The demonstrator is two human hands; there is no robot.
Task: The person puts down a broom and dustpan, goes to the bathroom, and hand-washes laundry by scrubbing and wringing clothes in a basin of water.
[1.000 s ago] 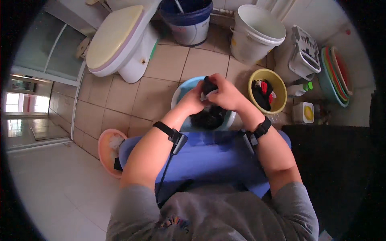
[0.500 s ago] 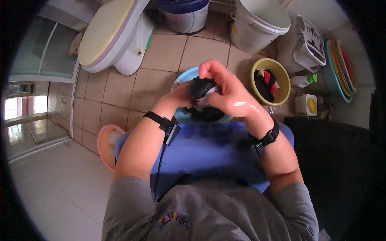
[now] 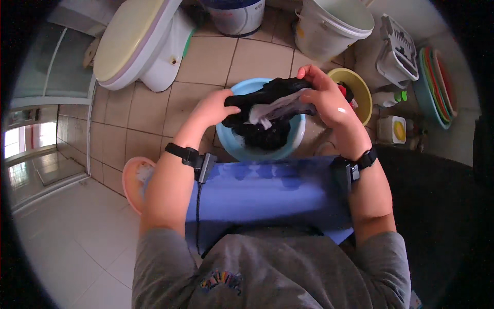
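A wet-looking black cloth garment with a whitish part is stretched between my two hands above a light blue basin. My left hand grips its left end, thumb on top. The right end is pinched in my right hand, whose index finger sticks up. More dark cloth lies in the basin under the garment. What kind of garment it is I cannot make out.
A yellow basin with dark and red cloth stands right of the blue one. White bucket, blue-rimmed bucket and toilet are beyond. A pink basin sits at left, a green-capped bottle at right. Blue fabric covers my lap.
My hands have moved apart, left and right. The black cloth, bunched between them before, is now spread out, showing its whitish part and more of the blue basin.
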